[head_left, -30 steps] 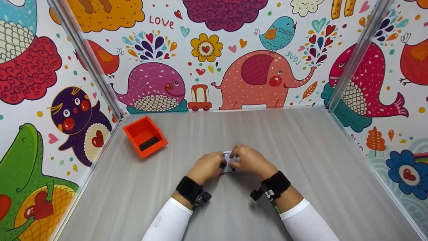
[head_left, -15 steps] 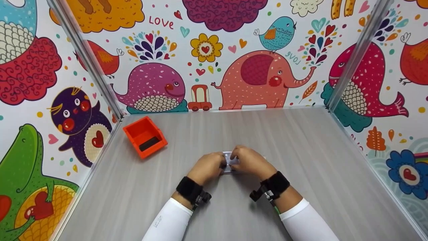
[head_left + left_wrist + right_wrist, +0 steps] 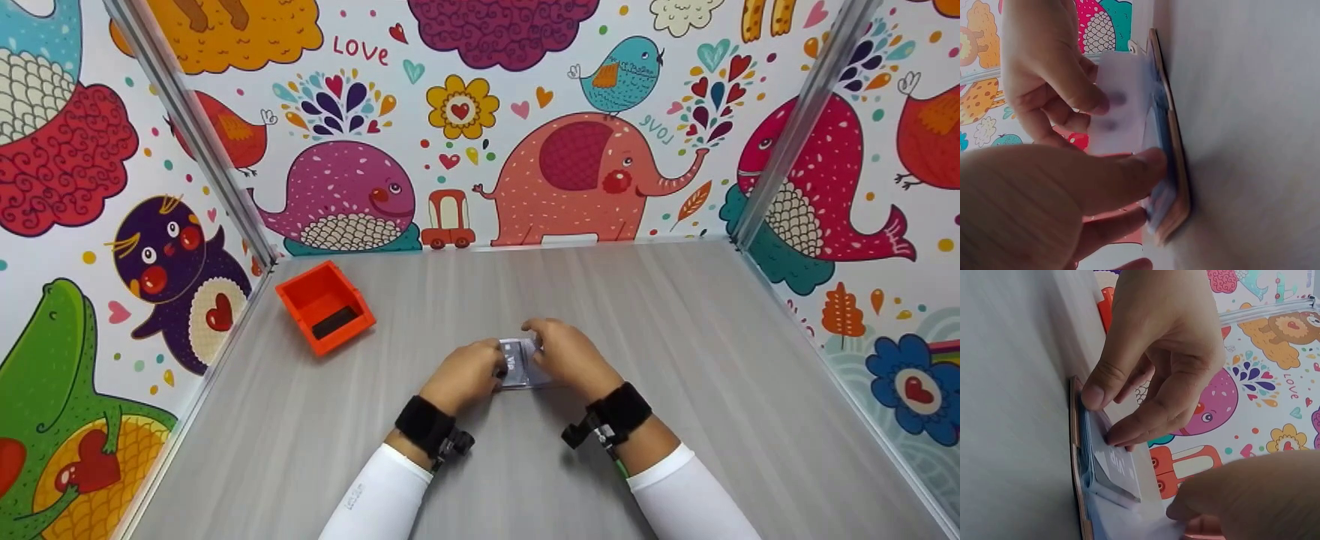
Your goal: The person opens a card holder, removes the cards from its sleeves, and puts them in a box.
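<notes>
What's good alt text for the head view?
A left hand holds a small open booklet on a gray table while the right hand holds a translucent page. An orange bin stands back left, cartoon-printed walls beyond.

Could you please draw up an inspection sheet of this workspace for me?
Surface: grey wood-grain table; no spill seen.
Job's things: open card holder with a brown cover; a card that seems marked VIP, and a clear sleeve.
Clutter: orange bin near the back left corner; a dark patch inside, item or opening unclear.
Hands: left hand grips the holder's left part; right hand pinches the clear sleeve. Both wrists wear black straps.
Cables: short green strand by the right wrist, possibly a cable; otherwise nothing seen.
Surroundings: walls with bright animal prints, metal strips at the corners.
</notes>
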Available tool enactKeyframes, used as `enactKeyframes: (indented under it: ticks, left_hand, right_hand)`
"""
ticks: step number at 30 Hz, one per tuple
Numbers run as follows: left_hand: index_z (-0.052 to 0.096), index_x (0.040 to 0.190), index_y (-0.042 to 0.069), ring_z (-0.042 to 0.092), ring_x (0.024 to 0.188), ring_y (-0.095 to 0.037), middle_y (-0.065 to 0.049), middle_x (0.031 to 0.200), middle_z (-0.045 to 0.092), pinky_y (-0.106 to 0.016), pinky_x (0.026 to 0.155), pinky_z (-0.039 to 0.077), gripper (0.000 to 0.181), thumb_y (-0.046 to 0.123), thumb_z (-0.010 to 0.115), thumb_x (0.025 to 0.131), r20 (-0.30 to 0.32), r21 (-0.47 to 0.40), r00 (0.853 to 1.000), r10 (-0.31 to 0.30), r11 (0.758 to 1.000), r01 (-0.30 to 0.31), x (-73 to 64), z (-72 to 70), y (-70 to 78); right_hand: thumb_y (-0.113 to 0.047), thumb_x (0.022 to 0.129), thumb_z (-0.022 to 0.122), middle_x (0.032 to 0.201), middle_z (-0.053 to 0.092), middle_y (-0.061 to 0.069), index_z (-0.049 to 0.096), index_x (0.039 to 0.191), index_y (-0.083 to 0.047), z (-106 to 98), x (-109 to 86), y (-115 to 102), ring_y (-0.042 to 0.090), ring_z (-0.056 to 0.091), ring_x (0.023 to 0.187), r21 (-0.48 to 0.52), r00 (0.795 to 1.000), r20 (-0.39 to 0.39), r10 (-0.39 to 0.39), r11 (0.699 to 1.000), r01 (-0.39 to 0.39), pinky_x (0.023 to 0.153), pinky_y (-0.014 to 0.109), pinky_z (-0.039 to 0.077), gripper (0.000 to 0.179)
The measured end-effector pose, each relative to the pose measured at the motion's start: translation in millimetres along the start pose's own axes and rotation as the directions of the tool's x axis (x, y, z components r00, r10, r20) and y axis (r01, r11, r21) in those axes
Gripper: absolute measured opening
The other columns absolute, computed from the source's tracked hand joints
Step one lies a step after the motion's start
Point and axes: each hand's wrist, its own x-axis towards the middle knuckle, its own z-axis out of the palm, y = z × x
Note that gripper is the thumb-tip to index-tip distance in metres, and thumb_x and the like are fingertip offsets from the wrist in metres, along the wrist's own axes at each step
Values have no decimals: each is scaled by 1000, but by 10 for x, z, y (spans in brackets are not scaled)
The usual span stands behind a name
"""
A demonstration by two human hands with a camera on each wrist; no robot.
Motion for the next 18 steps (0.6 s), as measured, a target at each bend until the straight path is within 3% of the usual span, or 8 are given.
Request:
enactKeyframes:
  ticks: [4,9,18]
  left_hand:
    - [85,96,11,67,87,-16,0,107,77,-40,82,62,11,5,90,87,5,6,1000,-2,1000,2,-4,-15,12]
    - [85,95,11,64,85,-15,1,105,75,-39,80,61,10,4,88,88,-7,7,1000,-5,1000,5,-3,-14,11]
    - [85,95,12,67,88,-17,0,107,76,-41,82,62,9,6,89,90,-9,13,1000,-12,1000,12,-11,-15,24]
  right_hand:
    - [8,92,74,96,80,13,77,132,-3,4,21,81,26,71,86,-6,997,-40,64,998,-64,85,50,64,42]
    - [7,91,73,94,77,13,75,132,-3,5,22,194,29,71,89,-2,991,-27,132,991,-132,88,50,63,43]
    - [7,90,72,94,75,11,74,134,-2,22,19,307,30,72,89,40,985,7,172,984,-172,83,45,63,45]
